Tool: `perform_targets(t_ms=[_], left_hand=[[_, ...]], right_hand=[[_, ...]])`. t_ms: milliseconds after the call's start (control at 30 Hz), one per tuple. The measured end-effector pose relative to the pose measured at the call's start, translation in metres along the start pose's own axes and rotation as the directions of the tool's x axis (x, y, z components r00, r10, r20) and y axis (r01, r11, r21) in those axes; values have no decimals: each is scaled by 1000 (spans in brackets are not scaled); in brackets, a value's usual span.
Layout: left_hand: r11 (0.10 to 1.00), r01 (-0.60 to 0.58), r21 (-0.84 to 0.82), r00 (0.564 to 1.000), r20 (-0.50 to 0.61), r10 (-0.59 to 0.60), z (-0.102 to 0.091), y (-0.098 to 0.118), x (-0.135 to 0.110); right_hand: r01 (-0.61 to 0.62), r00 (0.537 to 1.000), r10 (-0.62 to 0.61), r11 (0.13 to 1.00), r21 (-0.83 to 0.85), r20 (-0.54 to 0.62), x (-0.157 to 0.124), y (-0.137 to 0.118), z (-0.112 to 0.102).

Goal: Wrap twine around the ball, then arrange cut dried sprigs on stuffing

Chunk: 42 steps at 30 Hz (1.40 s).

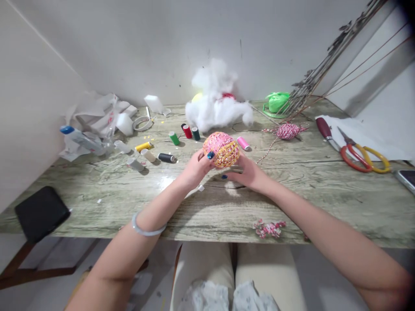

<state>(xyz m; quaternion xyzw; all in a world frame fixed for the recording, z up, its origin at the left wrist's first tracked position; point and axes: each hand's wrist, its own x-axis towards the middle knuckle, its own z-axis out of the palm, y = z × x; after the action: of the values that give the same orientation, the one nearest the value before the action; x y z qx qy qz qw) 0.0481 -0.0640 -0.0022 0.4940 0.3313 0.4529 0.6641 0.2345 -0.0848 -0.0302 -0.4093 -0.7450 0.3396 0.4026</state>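
Head view: over the tabletop (207, 216), the yarn ball (225, 149) is gripped by the left hand (194, 169) and flanked by the spread right hand (254, 175), seemingly being steadied, firmer two-handed support apparently being needed next.

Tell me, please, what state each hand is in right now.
Left hand: holding the yarn ball, thumb against it.
Right hand: open, beside the yarn ball; whether it touches cannot be told.

Right hand (254, 175): fingers partly hidden behind yarn ball (227, 152). Phone-like device (407, 179) clipped by right edge. Red item (228, 96) mostly covered by white stuffing (214, 114), can't ID.
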Motion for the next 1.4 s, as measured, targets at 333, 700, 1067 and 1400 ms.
perform_targets(t_ms=[333, 700, 1067, 1400], left_hand=[[995, 61, -85, 991, -117, -70, -8, 2, 11], [983, 159, 92, 986, -55, -154, -10, -7, 8], [951, 47, 307, 864, 465, -193, -16, -3, 2], [966, -17, 258, 863, 492, -117, -9, 2, -4]], right_hand=[[75, 997, -73, 984, -163, 20, -1, -13, -19], [139, 989, -141, 988, -63, -38, 1, -18, -26], [22, 986, 4, 988, 156, -166, 4, -26, -33], [-31, 986, 31, 1000, -2, -166, 6, -5, -25]])
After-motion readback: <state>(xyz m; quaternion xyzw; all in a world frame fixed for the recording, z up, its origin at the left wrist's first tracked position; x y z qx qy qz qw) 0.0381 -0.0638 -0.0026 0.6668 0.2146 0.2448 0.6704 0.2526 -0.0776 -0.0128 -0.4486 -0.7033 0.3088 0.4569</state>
